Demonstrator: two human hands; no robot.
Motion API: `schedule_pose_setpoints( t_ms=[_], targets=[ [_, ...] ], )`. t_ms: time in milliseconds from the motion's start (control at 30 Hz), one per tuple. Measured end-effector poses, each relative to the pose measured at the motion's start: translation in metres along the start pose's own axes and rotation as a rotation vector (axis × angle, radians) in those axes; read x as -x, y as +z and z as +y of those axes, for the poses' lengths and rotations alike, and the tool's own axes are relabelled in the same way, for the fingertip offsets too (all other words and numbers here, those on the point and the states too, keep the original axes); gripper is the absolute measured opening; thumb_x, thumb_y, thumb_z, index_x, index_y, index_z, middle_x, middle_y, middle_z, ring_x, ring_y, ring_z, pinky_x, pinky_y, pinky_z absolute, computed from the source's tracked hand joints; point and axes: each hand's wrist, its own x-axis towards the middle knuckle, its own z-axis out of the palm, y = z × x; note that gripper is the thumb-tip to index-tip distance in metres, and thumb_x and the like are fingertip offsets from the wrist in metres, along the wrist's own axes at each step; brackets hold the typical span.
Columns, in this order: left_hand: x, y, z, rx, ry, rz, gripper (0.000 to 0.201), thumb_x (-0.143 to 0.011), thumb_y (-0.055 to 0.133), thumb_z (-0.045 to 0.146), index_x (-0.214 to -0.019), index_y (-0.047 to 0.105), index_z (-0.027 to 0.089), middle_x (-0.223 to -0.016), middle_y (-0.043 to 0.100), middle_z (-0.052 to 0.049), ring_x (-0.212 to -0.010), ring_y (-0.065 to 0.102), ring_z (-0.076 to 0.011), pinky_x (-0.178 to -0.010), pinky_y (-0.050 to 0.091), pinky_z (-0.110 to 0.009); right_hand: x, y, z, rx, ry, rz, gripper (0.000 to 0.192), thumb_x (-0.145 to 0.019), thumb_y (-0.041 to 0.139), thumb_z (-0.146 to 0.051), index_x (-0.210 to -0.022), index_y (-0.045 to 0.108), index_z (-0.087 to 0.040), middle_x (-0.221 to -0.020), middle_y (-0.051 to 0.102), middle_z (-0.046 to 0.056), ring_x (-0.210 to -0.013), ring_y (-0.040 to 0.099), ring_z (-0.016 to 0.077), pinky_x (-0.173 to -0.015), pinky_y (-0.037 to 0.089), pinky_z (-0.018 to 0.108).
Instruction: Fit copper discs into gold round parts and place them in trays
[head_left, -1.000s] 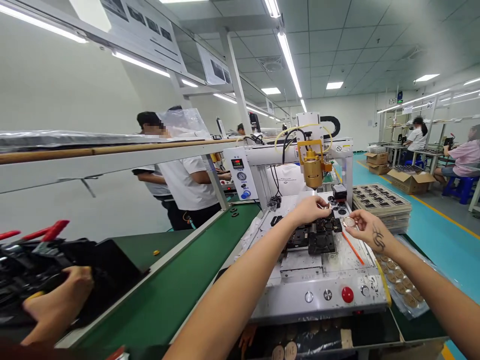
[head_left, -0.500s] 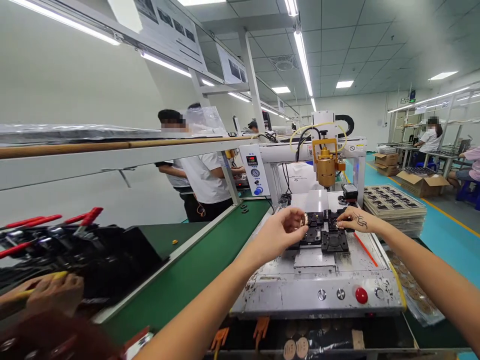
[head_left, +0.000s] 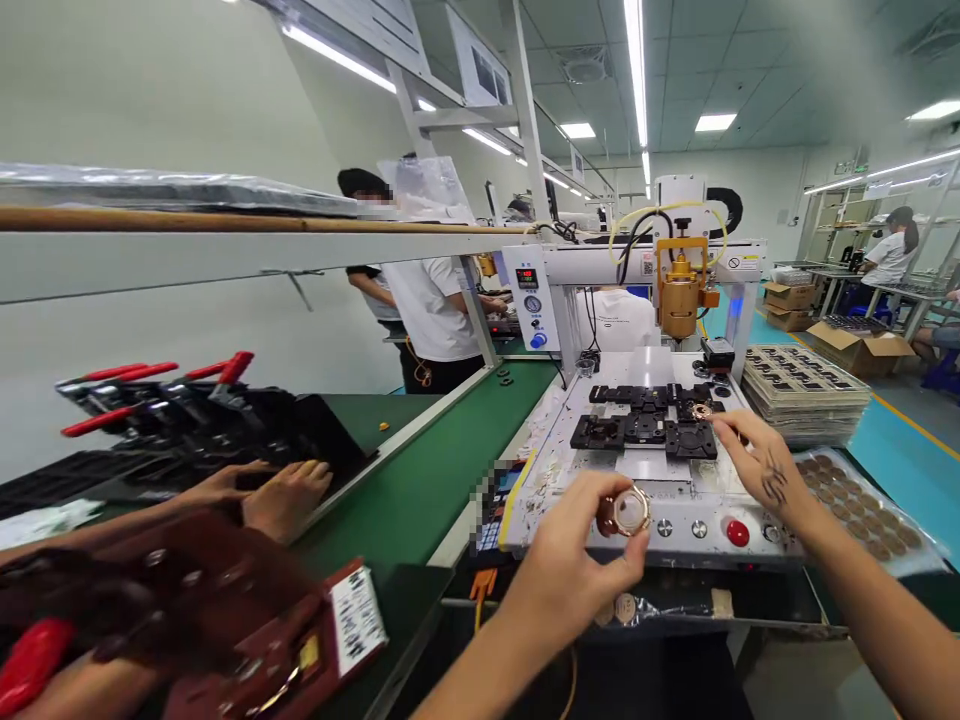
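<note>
Ring part: a round, rose-gold watch-case-like ring [head_left: 632, 510] sits pinched in my left hand, held up in front of the machine's front panel, near the camera.
Left hand: my left hand [head_left: 574, 570] grips the ring between thumb and fingertips, closed snugly on its rim.
Right hand: my right hand [head_left: 757, 462] hovers over the right end of the machine bed, fingers loosely spread and holding nothing, fingertips just beside the black fixtures.
Fixtures: a row of black fixtures [head_left: 649, 432] lies on the white bed; I see a second gold ring [head_left: 702, 411] seated in the far right one.
Front panel: two silver buttons and a red button [head_left: 737, 533] run along the edge, right of the held ring.
Dispensing head: a gold-coloured head [head_left: 680, 298] hangs from the gantry behind the fixtures.
Right side: a bag of round tan discs [head_left: 862, 500] lies beside my right forearm, with stacked trays [head_left: 806, 385] behind it.
Left side: a green conveyor belt [head_left: 420, 480] runs past; another person's hand [head_left: 289, 495] rests by black clamps with red handles [head_left: 180, 405].
</note>
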Motion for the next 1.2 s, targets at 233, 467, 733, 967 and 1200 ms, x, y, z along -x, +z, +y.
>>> schedule_pose_setpoints(
  t_ms=[233, 467, 733, 967, 1200],
  targets=[
    [0.050, 0.021, 0.009, -0.031, 0.008, 0.077, 0.036, -0.094, 0.079, 0.021, -0.125, 0.062, 0.029, -0.100, 0.074, -0.004, -0.082, 0.074, -0.0213, -0.069, 0.066, -0.031, 0.115, 0.023, -0.085, -0.550, 0.169, -0.196, 0.039, -0.108, 0.063, -0.051, -0.135, 0.076, -0.027, -0.109, 0.083, 0.008, -0.093, 0.080, 0.0234, -0.088, 0.067, 0.035],
    [0.072, 0.018, 0.022, -0.002, -0.033, 0.129, 0.034, -0.099, 0.081, 0.036, -0.127, 0.065, 0.026, -0.099, 0.075, -0.003, -0.077, 0.073, -0.0161, -0.067, 0.065, -0.023, 0.116, 0.028, -0.103, -0.486, 0.134, -0.229, 0.027, -0.105, 0.070, -0.044, -0.123, 0.083, -0.028, -0.116, 0.085, 0.007, -0.104, 0.081, 0.0263, -0.095, 0.067, 0.037],
    [0.082, 0.011, 0.027, 0.039, -0.068, 0.155, 0.036, -0.096, 0.083, 0.040, -0.124, 0.067, 0.024, -0.097, 0.075, 0.000, -0.073, 0.071, -0.0123, -0.070, 0.064, -0.019, 0.121, 0.029, -0.106, -0.496, 0.122, -0.278, 0.021, -0.105, 0.072, -0.035, -0.124, 0.081, -0.035, -0.116, 0.084, 0.001, -0.104, 0.080, 0.0209, -0.096, 0.064, 0.029],
    [0.087, 0.008, 0.030, 0.060, -0.114, 0.155, 0.039, -0.092, 0.088, 0.039, -0.123, 0.068, 0.025, -0.097, 0.077, 0.001, -0.075, 0.074, -0.0130, -0.071, 0.065, -0.019, 0.126, 0.035, -0.107, -0.647, 0.226, -0.318, 0.027, -0.106, 0.072, -0.036, -0.133, 0.077, -0.036, -0.108, 0.085, 0.000, -0.098, 0.081, 0.0170, -0.089, 0.065, 0.022],
    [0.090, 0.007, 0.034, 0.061, -0.145, 0.136, 0.040, -0.092, 0.088, 0.041, -0.123, 0.069, 0.025, -0.096, 0.077, 0.001, -0.077, 0.074, -0.0130, -0.073, 0.065, -0.018, 0.130, 0.035, -0.106, -0.638, 0.207, -0.320, 0.022, -0.106, 0.073, -0.033, -0.127, 0.080, -0.037, -0.112, 0.084, 0.000, -0.100, 0.081, 0.0174, -0.090, 0.066, 0.022]
  ],
)
